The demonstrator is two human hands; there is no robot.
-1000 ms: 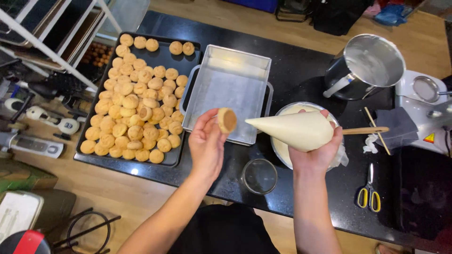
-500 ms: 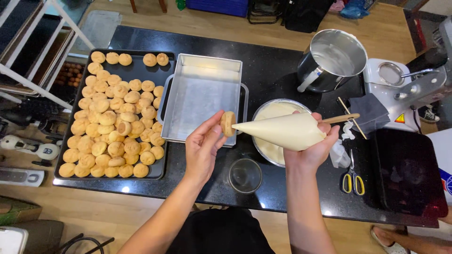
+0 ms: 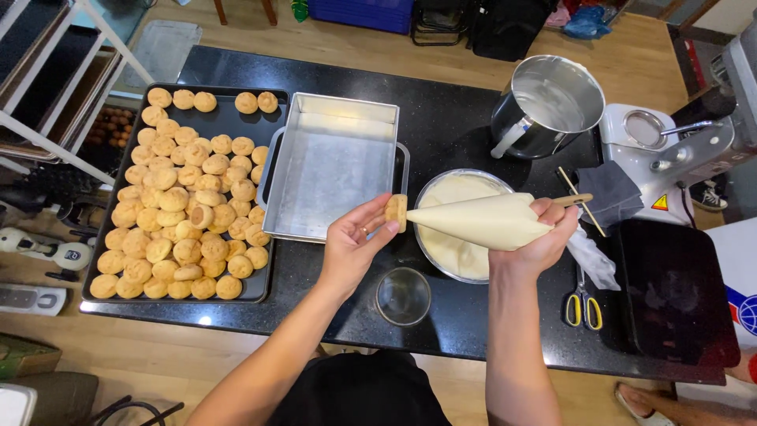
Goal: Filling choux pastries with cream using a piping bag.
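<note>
my left hand (image 3: 355,244) grip pinches small puff (image 3: 396,212), just left of cream bowl (image 3: 461,229). my right hand (image 3: 536,237) grip squeezes piping bag (image 3: 481,221), long axis level, tip touching puff from right.

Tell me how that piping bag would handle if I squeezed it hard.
The piping bag looks soft and full, so it would probably bulge and squirt. The right hand grips its wide end, the left hand holds a puff at its tip.
</note>
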